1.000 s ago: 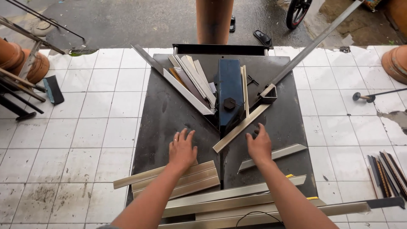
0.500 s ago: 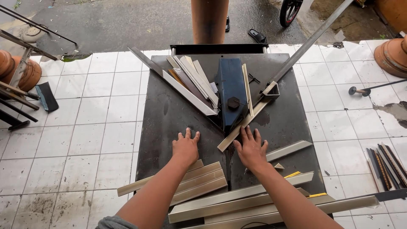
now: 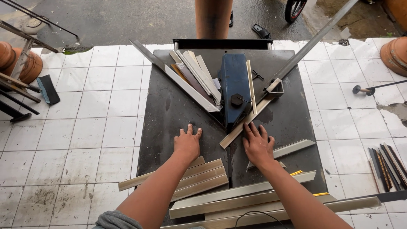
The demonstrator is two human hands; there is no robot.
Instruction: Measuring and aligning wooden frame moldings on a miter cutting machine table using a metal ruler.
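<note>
a person's two bare hands lie flat on a dark metal saw table [image 3: 169, 114] set over white floor tiles [image 3: 85, 127], seen from above. the left hand [image 3: 187, 143] rests palm down with fingers spread and closed on nothing; a stack of short pale metal strips [image 3: 199, 178] lies just behind its wrist, partly under the forearm. the right hand [image 3: 257, 146] is likewise open and flat, gripping nothing, its fingertips [image 3: 250, 128] touching or all but touching a long pale metal profile [image 3: 246, 121] that runs diagonally away from them toward the far right, where it meets a triangular tube end [image 3: 276, 87]. ahead of both hands, between them, stands the blue blade housing [image 3: 234, 85] with a black knob [image 3: 237, 100]; beyond the left hand's fingers a fan of offcut strips [image 3: 195, 80] leans against the housing. just outside the right hand lies a short angled piece [image 3: 288, 149], and behind both wrists several long angle sections [image 3: 254, 197] cross the near edge of the table. well beyond the table stand a brown post [image 3: 213, 17] and a sandal [image 3: 261, 31] on wet pavement. clay pots [image 3: 17, 63] sit far off to the left hand's side, dark rods [image 3: 388, 163] far to the right's.
</note>
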